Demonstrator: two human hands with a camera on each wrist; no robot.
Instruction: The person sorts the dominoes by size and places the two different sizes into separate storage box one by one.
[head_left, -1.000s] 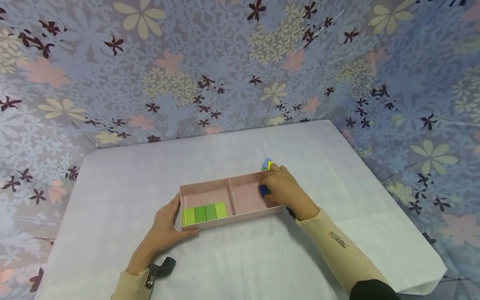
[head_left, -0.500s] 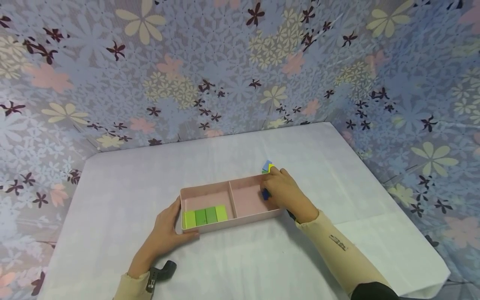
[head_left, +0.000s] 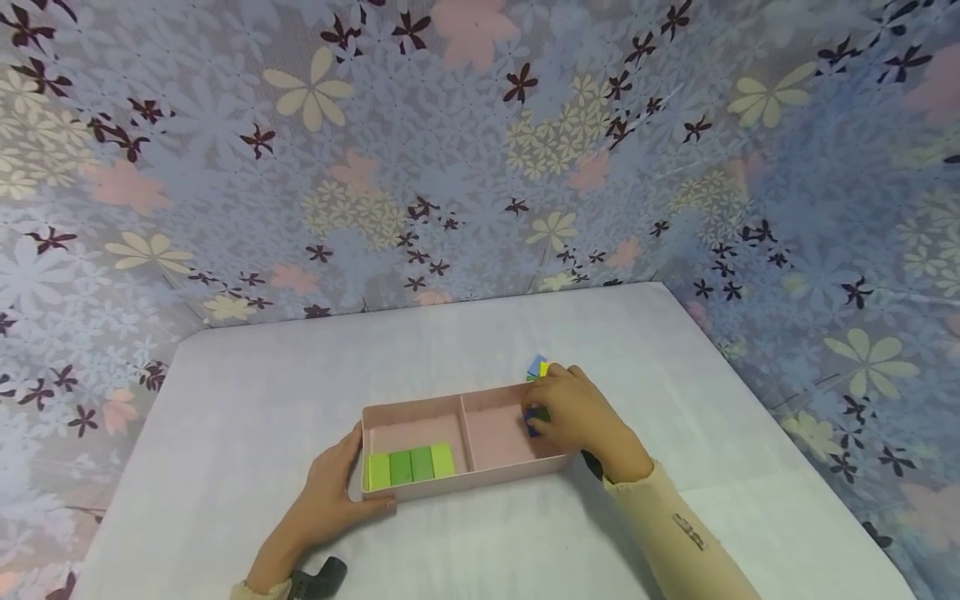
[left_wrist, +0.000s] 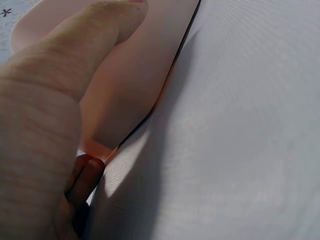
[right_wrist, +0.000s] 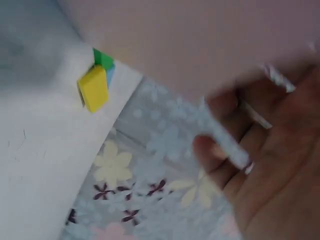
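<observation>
A shallow pink box (head_left: 495,437) with one divider lies on the white-covered table. My left hand (head_left: 326,483) grips its left end, the thumb (left_wrist: 95,30) along the near wall and the fingers round the far side. My right hand (head_left: 585,417) reaches into the right compartment, its fingers curled round a dark blue tile (head_left: 532,422) with a dark green one against it; the palm hides part of both. In the left compartment, light and mid-green tiles (head_left: 411,465) stand in a row along the near wall.
Just beyond the box's far right edge lie a yellow tile (right_wrist: 93,89), a green tile (right_wrist: 103,59) and a light blue tile (head_left: 536,364) on the table. Floral cloth (head_left: 450,167) hangs behind and at both sides of the table.
The head view has tilted up, so everything sits lower in it. My right fingers have shifted slightly around the dark blue tile. My left hand keeps its hold on the box.
</observation>
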